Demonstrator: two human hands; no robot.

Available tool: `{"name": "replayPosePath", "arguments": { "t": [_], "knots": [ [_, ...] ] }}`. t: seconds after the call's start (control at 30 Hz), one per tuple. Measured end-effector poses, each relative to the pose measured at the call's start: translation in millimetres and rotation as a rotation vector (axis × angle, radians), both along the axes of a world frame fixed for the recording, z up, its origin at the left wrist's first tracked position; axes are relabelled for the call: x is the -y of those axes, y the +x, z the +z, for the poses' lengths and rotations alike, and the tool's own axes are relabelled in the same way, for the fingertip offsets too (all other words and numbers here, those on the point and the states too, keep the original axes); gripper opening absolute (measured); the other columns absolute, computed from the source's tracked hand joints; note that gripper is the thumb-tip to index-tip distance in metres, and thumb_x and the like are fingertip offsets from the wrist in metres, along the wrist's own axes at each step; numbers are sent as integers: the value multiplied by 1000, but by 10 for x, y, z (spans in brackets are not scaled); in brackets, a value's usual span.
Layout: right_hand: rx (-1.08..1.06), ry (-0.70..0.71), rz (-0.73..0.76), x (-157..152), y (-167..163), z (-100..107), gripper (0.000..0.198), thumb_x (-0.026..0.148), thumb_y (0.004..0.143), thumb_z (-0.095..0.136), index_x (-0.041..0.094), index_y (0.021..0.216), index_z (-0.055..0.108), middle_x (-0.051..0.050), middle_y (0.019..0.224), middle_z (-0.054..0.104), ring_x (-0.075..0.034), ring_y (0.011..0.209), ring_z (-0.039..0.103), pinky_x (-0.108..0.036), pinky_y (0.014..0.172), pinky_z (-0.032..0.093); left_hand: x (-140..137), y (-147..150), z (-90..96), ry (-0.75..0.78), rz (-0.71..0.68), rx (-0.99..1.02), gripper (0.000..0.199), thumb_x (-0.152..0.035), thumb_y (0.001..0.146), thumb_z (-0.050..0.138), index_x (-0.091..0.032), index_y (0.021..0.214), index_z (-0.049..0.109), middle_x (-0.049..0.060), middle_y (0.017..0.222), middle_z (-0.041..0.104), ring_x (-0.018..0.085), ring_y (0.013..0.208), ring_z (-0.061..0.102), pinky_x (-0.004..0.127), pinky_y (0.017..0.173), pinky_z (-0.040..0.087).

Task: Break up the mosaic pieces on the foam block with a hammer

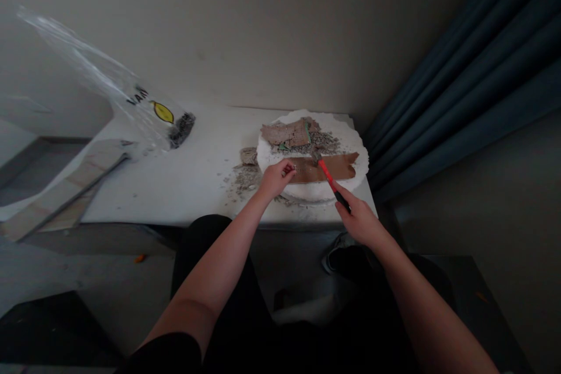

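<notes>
My right hand [360,221] is wrapped round the black grip of a small hammer [326,173] with a red shaft. The hammer's head is over a brown strip [342,168], which lies flat across a round white board [362,149] with a ragged edge. At the strip's left end, my left hand [277,177] is closed, fingertips together; what they pinch, if anything, is too small to make out. Behind the strip lies a cracked brownish slab [287,133], with grey crumbs [325,142] beside it.
A white table [205,187] carries the board. More rubble [246,180] and a grey chunk [248,155] lie left of the board. Farther left stands a clear plastic bag [144,106] with dark bits at its bottom, near long flat boards [65,196]. A blue curtain [464,70] hangs at right.
</notes>
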State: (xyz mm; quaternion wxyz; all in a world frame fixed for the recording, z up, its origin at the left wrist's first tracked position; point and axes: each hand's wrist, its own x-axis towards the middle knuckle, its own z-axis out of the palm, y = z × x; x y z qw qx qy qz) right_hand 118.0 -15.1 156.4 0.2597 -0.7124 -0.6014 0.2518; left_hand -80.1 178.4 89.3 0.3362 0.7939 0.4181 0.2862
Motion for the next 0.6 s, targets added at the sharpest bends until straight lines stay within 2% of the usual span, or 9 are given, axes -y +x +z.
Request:
{"name": "replayPosePath", "arguments": {
  "t": [0.07, 0.2, 0.33, 0.43, 0.53, 0.6],
  "knots": [
    [-42, 30, 6, 26, -19, 48, 61, 28, 95, 47, 28, 155, 38, -9, 119, 72, -28, 96, 70, -43, 88, 53, 2, 3, -10, 5, 2, 10, 14, -29, 86, 61, -22, 98, 60, 1, 89, 71, 14, 81, 65, 28, 76, 49],
    [-182, 141, 61, 101, -129, 175, 60, 28, 98, 46, 28, 157, 34, -7, 142, 59, -25, 120, 62, -41, 102, 48, 7, 8, -28, 4, 18, 25, 29, -27, 84, 64, -22, 111, 54, 1, 91, 72, 13, 76, 65, 28, 75, 49],
    [-236, 140, 121, 114, -254, 237, 57, 28, 98, 46, 26, 154, 39, -5, 146, 55, -24, 130, 56, -40, 109, 44, 22, 7, -47, 1, 25, 45, 36, -27, 83, 65, -23, 115, 49, 0, 89, 72, 13, 73, 64, 27, 72, 48],
    [-225, 114, 137, 104, -288, 258, 57, 27, 96, 47, 24, 153, 41, -6, 141, 60, -25, 126, 59, -41, 107, 46, 25, 10, -68, -14, 41, 56, 39, -27, 82, 66, -22, 115, 47, 0, 88, 72, 12, 71, 64, 27, 71, 48],
    [-220, 110, 101, 120, -281, 285, 59, 28, 98, 45, 27, 156, 36, -6, 136, 64, -24, 110, 68, -40, 98, 53, 25, 16, -77, -17, 46, 58, 39, -27, 82, 67, -22, 114, 46, -1, 87, 71, 12, 68, 63, 27, 70, 48],
    [-208, 110, 101, 134, -275, 285, 59, 27, 98, 44, 28, 156, 35, -6, 137, 63, -23, 109, 68, -39, 97, 53, 29, 19, -72, -13, 43, 60, 39, -27, 81, 67, -22, 113, 46, -1, 86, 71, 12, 69, 63, 26, 70, 47]
  ]
}}
